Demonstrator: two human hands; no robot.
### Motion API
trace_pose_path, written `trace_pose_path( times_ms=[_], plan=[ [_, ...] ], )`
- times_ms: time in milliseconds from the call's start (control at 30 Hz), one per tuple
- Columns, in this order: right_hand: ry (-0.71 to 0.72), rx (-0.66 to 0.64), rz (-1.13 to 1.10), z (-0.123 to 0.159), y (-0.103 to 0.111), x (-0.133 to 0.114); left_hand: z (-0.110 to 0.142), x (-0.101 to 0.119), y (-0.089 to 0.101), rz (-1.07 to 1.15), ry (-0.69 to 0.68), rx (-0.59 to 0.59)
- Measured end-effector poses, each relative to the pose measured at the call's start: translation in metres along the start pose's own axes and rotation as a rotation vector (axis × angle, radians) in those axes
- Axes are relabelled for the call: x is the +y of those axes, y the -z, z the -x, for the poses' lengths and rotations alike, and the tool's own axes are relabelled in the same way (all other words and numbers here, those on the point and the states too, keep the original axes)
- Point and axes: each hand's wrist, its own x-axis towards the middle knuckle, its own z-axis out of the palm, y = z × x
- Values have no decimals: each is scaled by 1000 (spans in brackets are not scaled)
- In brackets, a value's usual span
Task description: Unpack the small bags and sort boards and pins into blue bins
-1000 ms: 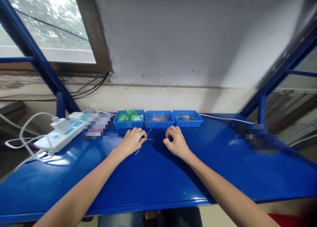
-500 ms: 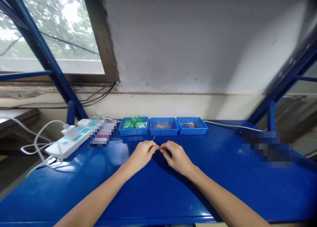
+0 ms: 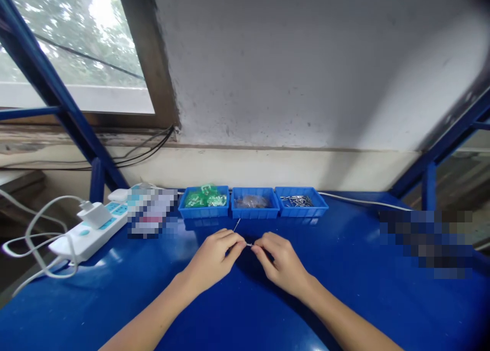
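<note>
My left hand (image 3: 220, 256) is closed in a pinch between thumb and forefinger. My right hand (image 3: 283, 261) pinches opposite it, fingertips a short gap away. A thin, short metallic piece (image 3: 248, 244) spans that gap, gripped at both ends; its exact kind is too small to make out. Just beyond the left fingers a slim metal rod (image 3: 237, 224) sticks out at a slant. Whether it lies on the table or is tucked in the left hand, I cannot tell.
Three blue bins stand along the back: one with green-and-white pieces (image 3: 204, 195), one with a clear plastic bag (image 3: 252, 201), one with metal rods (image 3: 300, 200). A white power strip (image 3: 92, 228) with cables lies left on the blue table (image 3: 214, 315). Blurred items lie left and right.
The view has shifted slightly, so bins and hands sit lower in the picture. Both hands keep their pinch on the small metallic piece; the visible gap between the fingertips is slightly wider.
</note>
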Motion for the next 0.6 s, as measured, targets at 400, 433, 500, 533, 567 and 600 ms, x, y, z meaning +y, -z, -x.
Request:
trace_pose_path(
  times_ms=[400,433,500,533,567,600],
  plan=[
    [-389,329,492,5,43,74,14,-27,13,-395,200,-264],
    [-331,291,401,4,35,63,14,-25,10,-401,175,-256],
    [-212,180,248,1,18,37,12,-23,5,-391,136,-226],
    [-154,117,197,0,10,24,11,-22,2,-363,126,-206],
    [-95,54,160,0,3,13,11,-22,-1,-310,124,-185],
    [-41,0,137,0,-3,3,10,-22,-3,-229,127,-170]
  ],
)
